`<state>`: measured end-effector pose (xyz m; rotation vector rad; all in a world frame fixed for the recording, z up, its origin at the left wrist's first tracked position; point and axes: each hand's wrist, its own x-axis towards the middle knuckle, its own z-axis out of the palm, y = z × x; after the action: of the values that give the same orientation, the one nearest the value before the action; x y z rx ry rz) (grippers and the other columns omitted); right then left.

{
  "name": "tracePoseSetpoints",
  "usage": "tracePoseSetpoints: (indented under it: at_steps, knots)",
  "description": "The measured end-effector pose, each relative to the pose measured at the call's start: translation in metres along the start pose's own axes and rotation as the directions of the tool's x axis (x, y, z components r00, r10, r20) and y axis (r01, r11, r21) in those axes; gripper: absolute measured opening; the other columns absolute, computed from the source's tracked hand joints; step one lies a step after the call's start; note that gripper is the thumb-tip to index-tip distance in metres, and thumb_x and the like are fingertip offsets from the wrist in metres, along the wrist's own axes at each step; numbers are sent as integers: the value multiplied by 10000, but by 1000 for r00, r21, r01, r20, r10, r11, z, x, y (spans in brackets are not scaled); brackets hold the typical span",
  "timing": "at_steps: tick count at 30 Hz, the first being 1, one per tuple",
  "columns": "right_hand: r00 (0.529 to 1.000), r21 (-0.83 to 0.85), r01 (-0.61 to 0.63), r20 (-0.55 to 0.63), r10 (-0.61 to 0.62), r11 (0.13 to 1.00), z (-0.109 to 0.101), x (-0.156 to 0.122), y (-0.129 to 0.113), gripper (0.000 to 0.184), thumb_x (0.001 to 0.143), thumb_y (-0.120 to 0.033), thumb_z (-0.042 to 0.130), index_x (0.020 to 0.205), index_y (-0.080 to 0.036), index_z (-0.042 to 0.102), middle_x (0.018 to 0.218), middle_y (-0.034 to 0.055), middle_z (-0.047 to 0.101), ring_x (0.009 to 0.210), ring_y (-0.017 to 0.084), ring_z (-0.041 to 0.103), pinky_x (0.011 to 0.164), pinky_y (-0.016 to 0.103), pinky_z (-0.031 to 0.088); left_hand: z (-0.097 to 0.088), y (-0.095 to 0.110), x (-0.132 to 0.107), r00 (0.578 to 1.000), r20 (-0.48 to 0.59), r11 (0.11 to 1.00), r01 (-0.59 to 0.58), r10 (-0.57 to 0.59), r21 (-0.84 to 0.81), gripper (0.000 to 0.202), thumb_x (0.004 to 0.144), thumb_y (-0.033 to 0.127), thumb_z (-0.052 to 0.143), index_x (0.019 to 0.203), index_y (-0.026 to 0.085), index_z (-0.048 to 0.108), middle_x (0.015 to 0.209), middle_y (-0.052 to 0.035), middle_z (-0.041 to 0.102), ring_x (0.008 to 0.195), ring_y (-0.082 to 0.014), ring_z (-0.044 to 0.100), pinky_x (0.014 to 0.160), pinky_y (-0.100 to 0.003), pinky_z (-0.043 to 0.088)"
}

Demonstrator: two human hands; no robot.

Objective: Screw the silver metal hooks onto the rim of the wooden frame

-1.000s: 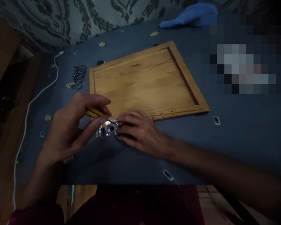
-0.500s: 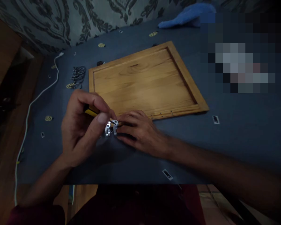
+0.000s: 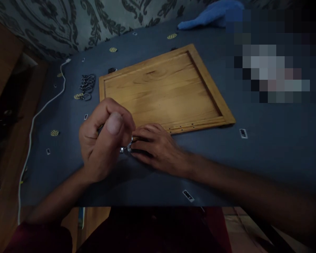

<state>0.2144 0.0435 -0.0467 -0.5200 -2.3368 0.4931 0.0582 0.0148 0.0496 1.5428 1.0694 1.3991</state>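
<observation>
My left hand (image 3: 105,140) is closed around a screwdriver, whose yellow and black handle is now almost wholly hidden by the fingers. Its fist is over the near left corner of a framed wooden board (image 3: 160,91) lying flat on the table. Just under the fist, small silver metal hooks (image 3: 128,147) show at the board's near edge, partly covered. My right hand (image 3: 158,147) lies low against that edge, its fingertips and thumb closed on the right-hand metal hook. Small dark holes dot the board's near rail to the right of my fingers.
Several dark hooks (image 3: 86,86) lie in a row left of the board. A white cable (image 3: 44,105) runs along the table's left side. A blue cloth (image 3: 210,15) is at the back, beside a pixelated patch at the right. The patterned tablecloth (image 3: 210,165) reaches the near edge.
My left hand has turned and shifted right, so its fist now covers the screwdriver handle and more of the silver hooks. My right hand has stayed in place.
</observation>
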Motion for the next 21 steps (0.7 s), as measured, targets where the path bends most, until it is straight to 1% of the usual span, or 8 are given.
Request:
tracePoseSetpoints:
  at_steps: [2, 4, 6, 7, 10, 13, 18, 21]
  knots:
    - [1000, 2, 6, -4, -6, 1000, 0, 0, 0, 133, 965, -296, 667, 1027, -203, 739, 1200, 85, 718, 1094, 266, 607, 935, 447, 469, -1, 0, 1, 1000, 29, 1000, -1, 1, -2, 275, 965, 467, 631, 793, 253, 618, 541, 43, 443, 417, -108, 340, 424, -300, 298]
    - [1000, 12, 7, -5, -7, 1000, 0, 0, 0, 131, 965, -290, 668, 1035, -204, 738, 1205, 86, 717, 1101, 264, 603, 941, 448, 466, -1, 0, 3, 998, 59, 1000, 0, 0, -10, 236, 978, 385, 615, 784, 251, 597, 533, 55, 392, 393, -92, 270, 413, -286, 279]
    - [1000, 23, -1, 4, 1, 1000, -1, 0, 0, 134, 970, -284, 662, 1055, -213, 738, 1233, 86, 712, 1122, 266, 598, 956, 453, 460, -1, 0, 6, 996, 84, 999, -2, 6, -48, 210, 974, 308, 605, 774, 246, 585, 515, 68, 338, 372, -76, 205, 397, -269, 256]
    - [1000, 27, -6, 13, 5, 1000, -1, 1, 0, 139, 971, -281, 660, 1066, -215, 737, 1249, 87, 709, 1134, 268, 596, 966, 456, 457, -1, -1, 7, 995, 101, 997, -6, 15, -80, 204, 969, 296, 606, 772, 245, 588, 500, 74, 314, 360, -70, 181, 384, -261, 244]
    - [1000, 30, -3, 21, 2, 1000, -2, 1, 0, 142, 974, -283, 654, 1057, -205, 740, 1257, 90, 706, 1136, 273, 593, 972, 458, 452, -4, -3, 9, 990, 140, 990, 11, 9, -143, 183, 967, 316, 614, 799, 243, 624, 480, 80, 309, 340, -59, 159, 362, -253, 215]
    - [1000, 36, -3, 31, 2, 999, -2, 1, -1, 153, 977, -284, 648, 1059, -196, 742, 1226, 91, 709, 1111, 268, 590, 968, 453, 448, -8, -5, 9, 983, 182, 991, 35, -12, -126, 163, 957, 372, 633, 843, 255, 629, 499, 80, 352, 332, -51, 159, 358, -252, 225]
    - [998, 54, -30, 60, 27, 998, -4, 2, -2, 147, 983, -284, 640, 1055, -215, 748, 1211, 89, 708, 1133, 266, 583, 988, 469, 444, -10, -4, 14, 960, 273, 991, 97, -69, -89, 202, 930, 474, 656, 883, 284, 608, 451, 104, 246, 309, -60, 141, 352, -243, 209]
    - [996, 48, -35, 78, 31, 998, -4, 2, -2, 143, 978, -277, 646, 1061, -224, 749, 1216, 85, 712, 1165, 275, 581, 996, 475, 443, -13, -3, 14, 942, 324, 986, 123, -82, -111, 173, 928, 462, 670, 884, 297, 637, 447, 103, 254, 307, -67, 147, 357, -255, 213]
